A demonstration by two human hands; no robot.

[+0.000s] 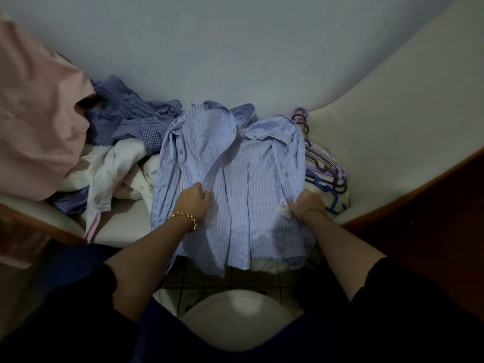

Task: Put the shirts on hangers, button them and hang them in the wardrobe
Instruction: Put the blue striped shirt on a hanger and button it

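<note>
We see the striped shirt point(235, 179) lying open on the cream cushion point(392, 127). The left hand point(195, 203) grips one front edge and the right hand point(307, 204) the other. The hangers point(324, 174) lie at its three o'clock.

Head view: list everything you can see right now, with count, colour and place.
Light blue striped button shirt: one, centre, spread on the cushion.
Dark blue checked shirt: one, crumpled, left of it.
White crumpled garment: at least one, below the checked shirt.
Pink cloth: one, far left.
Plastic hangers: several, purple and blue, stacked right of the striped shirt.
Cream cushion: one, under the clothes.
Gold bracelets: two, one per wrist.
Hands: left hand and right hand each grip the striped shirt.
</note>
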